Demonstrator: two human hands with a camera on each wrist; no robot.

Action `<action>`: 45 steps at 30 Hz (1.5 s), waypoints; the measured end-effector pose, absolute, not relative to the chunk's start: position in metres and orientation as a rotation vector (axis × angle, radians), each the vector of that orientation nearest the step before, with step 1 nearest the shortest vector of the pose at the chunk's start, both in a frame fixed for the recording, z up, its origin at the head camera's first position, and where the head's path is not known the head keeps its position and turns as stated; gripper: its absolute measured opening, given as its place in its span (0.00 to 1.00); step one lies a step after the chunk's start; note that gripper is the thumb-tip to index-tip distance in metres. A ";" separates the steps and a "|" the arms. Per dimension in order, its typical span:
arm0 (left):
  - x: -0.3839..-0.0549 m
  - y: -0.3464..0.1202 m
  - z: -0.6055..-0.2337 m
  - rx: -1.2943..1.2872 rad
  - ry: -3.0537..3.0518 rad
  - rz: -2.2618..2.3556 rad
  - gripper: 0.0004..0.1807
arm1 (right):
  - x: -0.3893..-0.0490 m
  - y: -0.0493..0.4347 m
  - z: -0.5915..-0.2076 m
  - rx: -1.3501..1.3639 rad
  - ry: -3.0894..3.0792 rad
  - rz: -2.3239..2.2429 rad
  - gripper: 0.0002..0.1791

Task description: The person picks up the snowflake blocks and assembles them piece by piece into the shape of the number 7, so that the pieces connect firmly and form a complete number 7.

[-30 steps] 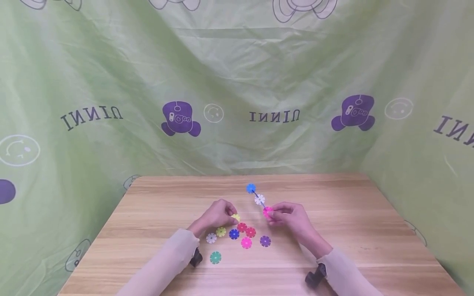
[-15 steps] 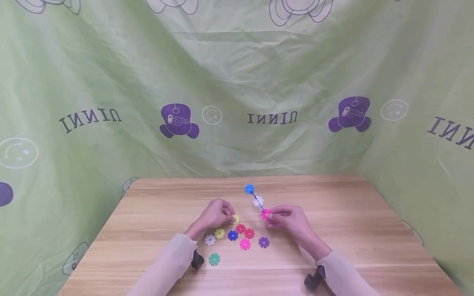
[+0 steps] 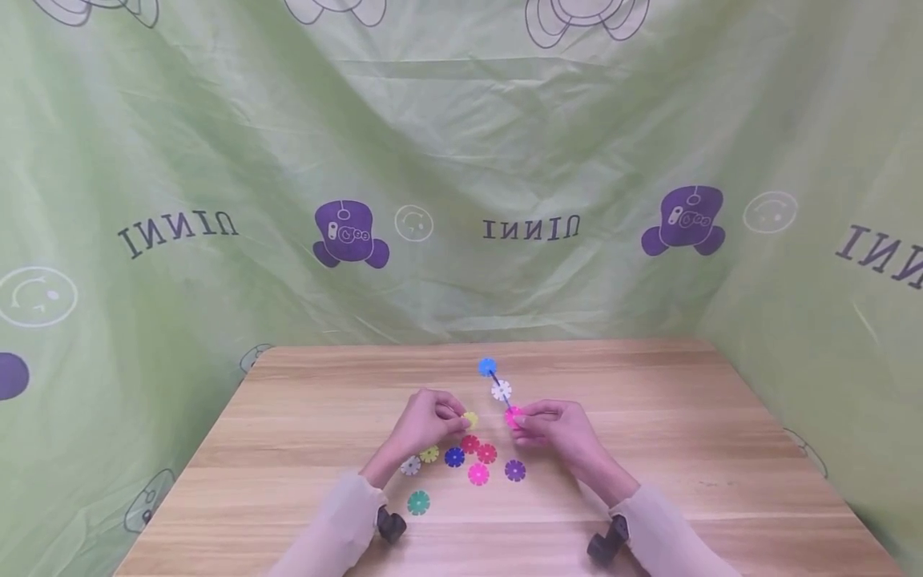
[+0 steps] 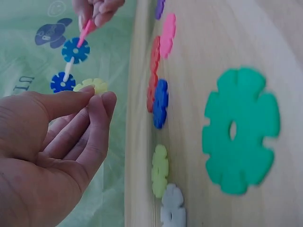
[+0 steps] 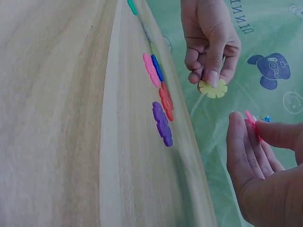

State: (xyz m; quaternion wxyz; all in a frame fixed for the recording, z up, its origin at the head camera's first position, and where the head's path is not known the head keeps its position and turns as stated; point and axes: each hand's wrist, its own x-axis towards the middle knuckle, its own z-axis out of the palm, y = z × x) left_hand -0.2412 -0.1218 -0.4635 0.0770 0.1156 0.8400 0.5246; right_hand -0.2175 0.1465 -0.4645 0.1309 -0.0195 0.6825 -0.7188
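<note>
I see left hand [image 3: 425,418] pinching yellow disc [image 3: 471,419], raised beyond purple disc [image 3: 515,470] and to its left. My view shows right hand [image 3: 564,430] pinching pink end [image 3: 511,417] of disc chain [image 3: 501,390], also beyond purple disc.

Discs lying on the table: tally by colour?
Red discs: 2
Yellow disc: 1
White disc: 1
Blue disc: 1
Pink disc: 1
Purple disc: 1
Green disc: 1
Total: 8, not counting the held disc in the left hand or the chain in the right hand.
</note>
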 end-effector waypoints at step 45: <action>-0.209 -0.096 -0.473 0.398 2.646 1.627 0.05 | -0.214 0.119 -0.471 -0.098 2.002 -2.052 0.09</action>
